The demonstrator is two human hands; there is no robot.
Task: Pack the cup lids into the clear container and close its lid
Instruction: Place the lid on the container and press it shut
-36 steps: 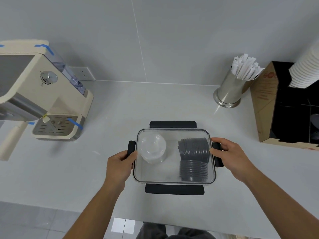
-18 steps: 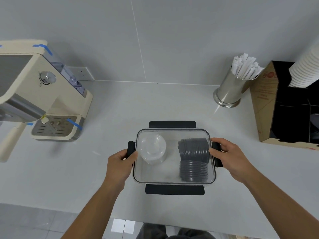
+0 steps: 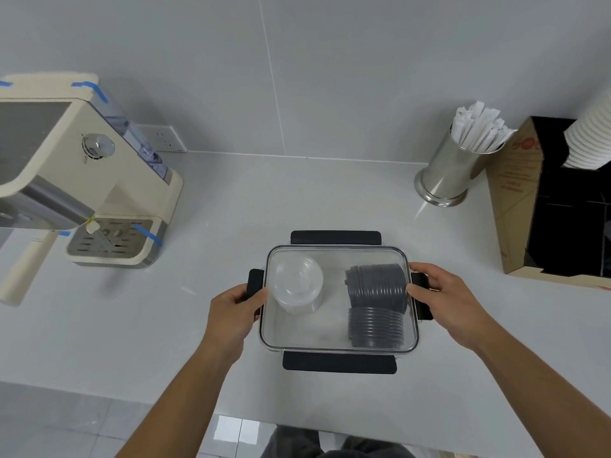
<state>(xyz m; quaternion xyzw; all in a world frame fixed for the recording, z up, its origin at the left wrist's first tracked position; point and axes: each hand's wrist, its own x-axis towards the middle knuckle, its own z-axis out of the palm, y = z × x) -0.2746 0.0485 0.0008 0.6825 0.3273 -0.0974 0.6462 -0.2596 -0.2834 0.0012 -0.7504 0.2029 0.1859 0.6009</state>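
Observation:
The clear container (image 3: 334, 338) sits on the counter in front of me with its transparent lid resting on top. Inside lie a stack of clear cup lids (image 3: 296, 284) on the left and two stacks of dark grey cup lids (image 3: 375, 302) on the right. Four black latch flaps stick out flat from the lid's sides; the far flap (image 3: 335, 238) and near flap (image 3: 339, 362) are untouched. My left hand (image 3: 236, 309) grips the left side flap, thumb on the lid's edge. My right hand (image 3: 443, 297) grips the right side flap the same way.
A cream espresso machine (image 3: 82, 180) with blue tape stands at the left. At the back right are a steel cup of wrapped straws (image 3: 453, 170), a brown cardboard box (image 3: 515, 206) and stacked white cups (image 3: 590, 137). The counter's front edge runs just below the container.
Both hands have stayed on the side flaps; the fingers have shifted only slightly. The container and lid have not moved.

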